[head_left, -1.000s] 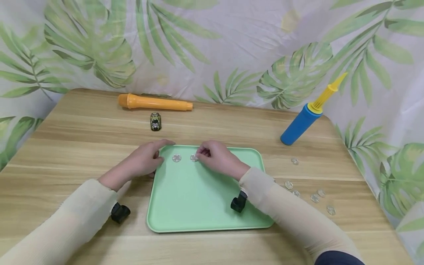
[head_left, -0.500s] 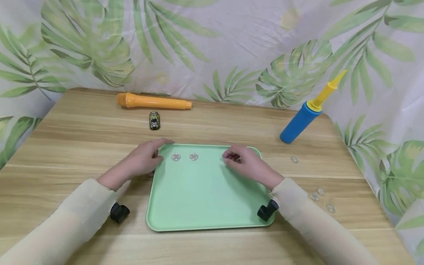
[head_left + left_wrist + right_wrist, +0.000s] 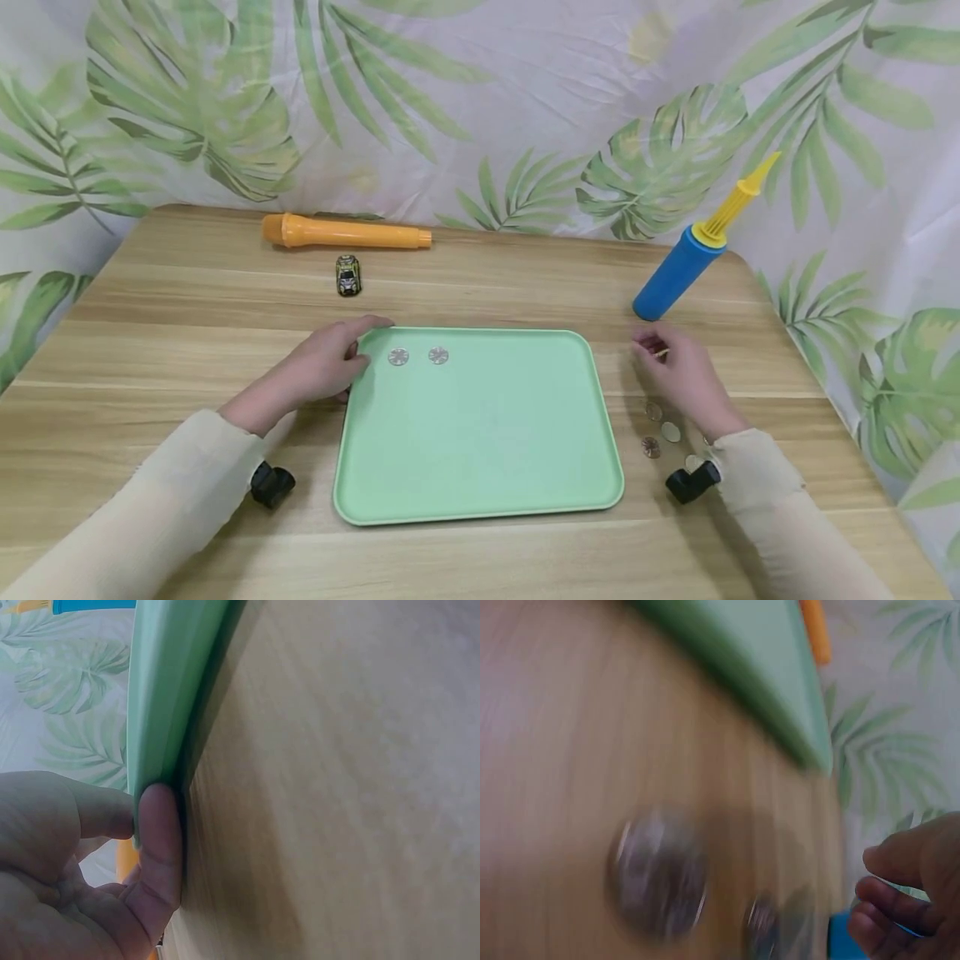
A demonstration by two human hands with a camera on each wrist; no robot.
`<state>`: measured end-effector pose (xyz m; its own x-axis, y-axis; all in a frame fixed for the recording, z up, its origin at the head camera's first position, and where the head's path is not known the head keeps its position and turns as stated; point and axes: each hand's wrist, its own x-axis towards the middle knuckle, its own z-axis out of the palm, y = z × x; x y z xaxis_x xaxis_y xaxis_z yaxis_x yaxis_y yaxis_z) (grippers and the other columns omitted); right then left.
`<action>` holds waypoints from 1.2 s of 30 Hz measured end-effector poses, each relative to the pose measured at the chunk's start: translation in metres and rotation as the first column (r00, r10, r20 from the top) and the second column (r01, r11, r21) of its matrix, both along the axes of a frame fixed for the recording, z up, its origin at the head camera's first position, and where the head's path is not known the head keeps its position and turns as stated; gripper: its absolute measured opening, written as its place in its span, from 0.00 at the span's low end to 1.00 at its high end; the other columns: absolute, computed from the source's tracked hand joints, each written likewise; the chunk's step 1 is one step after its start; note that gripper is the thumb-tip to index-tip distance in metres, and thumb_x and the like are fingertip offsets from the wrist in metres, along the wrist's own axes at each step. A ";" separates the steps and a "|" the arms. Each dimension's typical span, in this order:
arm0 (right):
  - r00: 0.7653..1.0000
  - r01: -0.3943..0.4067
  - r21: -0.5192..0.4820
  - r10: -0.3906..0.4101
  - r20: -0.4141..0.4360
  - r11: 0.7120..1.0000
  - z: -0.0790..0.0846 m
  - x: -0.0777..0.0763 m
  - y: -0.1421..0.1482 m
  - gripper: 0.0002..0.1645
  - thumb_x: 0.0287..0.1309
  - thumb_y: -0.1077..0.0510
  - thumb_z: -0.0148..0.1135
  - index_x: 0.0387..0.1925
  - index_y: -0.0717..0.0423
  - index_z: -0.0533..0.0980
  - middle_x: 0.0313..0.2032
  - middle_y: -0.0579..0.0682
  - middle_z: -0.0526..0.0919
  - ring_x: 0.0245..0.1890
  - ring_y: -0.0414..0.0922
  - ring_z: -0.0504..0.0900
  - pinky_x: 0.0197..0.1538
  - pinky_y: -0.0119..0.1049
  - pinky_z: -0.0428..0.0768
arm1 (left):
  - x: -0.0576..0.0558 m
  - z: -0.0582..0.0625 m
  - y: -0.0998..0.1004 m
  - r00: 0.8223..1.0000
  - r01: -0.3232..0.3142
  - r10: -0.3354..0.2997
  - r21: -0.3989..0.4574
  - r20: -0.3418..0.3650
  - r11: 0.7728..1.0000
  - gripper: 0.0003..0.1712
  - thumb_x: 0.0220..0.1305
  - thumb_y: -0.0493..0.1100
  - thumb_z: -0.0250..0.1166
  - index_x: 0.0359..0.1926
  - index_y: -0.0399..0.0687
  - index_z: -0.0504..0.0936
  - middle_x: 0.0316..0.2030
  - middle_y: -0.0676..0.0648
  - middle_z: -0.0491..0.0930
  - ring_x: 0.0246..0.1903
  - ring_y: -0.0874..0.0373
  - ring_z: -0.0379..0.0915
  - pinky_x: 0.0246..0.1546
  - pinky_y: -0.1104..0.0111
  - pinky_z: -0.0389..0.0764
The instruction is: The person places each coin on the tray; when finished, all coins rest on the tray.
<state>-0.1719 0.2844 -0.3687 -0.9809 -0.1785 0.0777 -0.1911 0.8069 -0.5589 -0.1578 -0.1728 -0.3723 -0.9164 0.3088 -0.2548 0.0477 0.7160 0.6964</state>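
My left hand grips the left edge of a light green tray; in the left wrist view the fingers pinch its rim from both sides. Two silver coins lie side by side near the tray's far left corner. Over the table just right of the tray, my right hand hovers with loosely curled fingers and no coin visible in its fingertips in the right wrist view. Several loose coins lie below and beside that hand, some partly hidden by the wrist. One coin looms blurred in the right wrist view.
A blue hand pump with a yellow nozzle stands at the back right, close beyond my right hand. An orange toy microphone lies along the back edge, with a small toy car in front of it. Leaf-patterned cloth hangs behind the table.
My right hand has let go of the second coin on the tray and moved right, off the tray and over the table by the loose coins. My left hand has kept its grip.
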 end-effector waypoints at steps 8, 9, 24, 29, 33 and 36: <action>0.995 0.053 0.092 -0.061 0.082 0.994 -0.005 -0.002 0.043 0.24 0.74 0.60 0.60 0.63 0.73 0.73 0.60 0.74 0.78 0.58 0.71 0.80 0.62 0.65 0.80 | 0.000 0.000 0.000 1.000 -0.005 0.005 0.003 0.015 1.000 0.34 0.73 0.30 0.55 0.78 0.45 0.65 0.23 0.47 0.69 0.19 0.56 0.70 0.21 0.66 0.77; 0.994 0.053 0.099 -0.062 0.088 0.994 -0.005 -0.003 0.046 0.25 0.74 0.60 0.60 0.63 0.73 0.73 0.60 0.74 0.78 0.58 0.71 0.80 0.62 0.65 0.80 | 0.000 0.000 0.000 1.000 -0.006 0.006 0.006 0.018 1.000 0.34 0.73 0.30 0.55 0.78 0.46 0.65 0.23 0.47 0.69 0.19 0.56 0.70 0.21 0.66 0.77; 0.995 -0.014 0.181 -0.005 0.104 0.983 -0.005 -0.014 0.043 0.24 0.71 0.65 0.61 0.62 0.76 0.72 0.56 0.75 0.81 0.55 0.68 0.82 0.60 0.63 0.82 | 0.000 0.000 -0.001 1.000 -0.012 0.012 0.007 0.028 1.000 0.34 0.74 0.30 0.55 0.78 0.47 0.64 0.24 0.47 0.69 0.20 0.56 0.70 0.22 0.66 0.79; 0.995 -0.013 0.173 -0.003 0.096 0.985 -0.006 -0.015 0.043 0.25 0.71 0.67 0.60 0.65 0.75 0.70 0.55 0.75 0.81 0.55 0.69 0.82 0.59 0.63 0.82 | 0.000 0.001 0.000 1.000 -0.010 0.010 0.005 0.025 1.000 0.34 0.74 0.30 0.55 0.78 0.46 0.64 0.24 0.46 0.69 0.20 0.56 0.70 0.22 0.66 0.80; 0.993 0.001 0.173 -0.022 0.118 0.985 -0.006 -0.015 0.042 0.28 0.72 0.67 0.59 0.69 0.73 0.67 0.56 0.75 0.81 0.56 0.69 0.82 0.60 0.64 0.81 | 0.000 0.001 0.001 1.000 -0.010 0.010 0.008 0.025 1.000 0.34 0.74 0.30 0.55 0.78 0.46 0.65 0.24 0.47 0.69 0.20 0.56 0.70 0.21 0.67 0.79; 0.992 0.000 0.182 -0.024 0.126 0.983 -0.006 -0.015 0.041 0.28 0.71 0.68 0.59 0.69 0.72 0.66 0.55 0.74 0.82 0.56 0.69 0.83 0.59 0.64 0.81 | 0.000 0.001 0.000 1.000 -0.010 0.010 0.004 0.022 1.000 0.34 0.74 0.30 0.55 0.78 0.46 0.65 0.23 0.47 0.68 0.20 0.56 0.69 0.21 0.66 0.78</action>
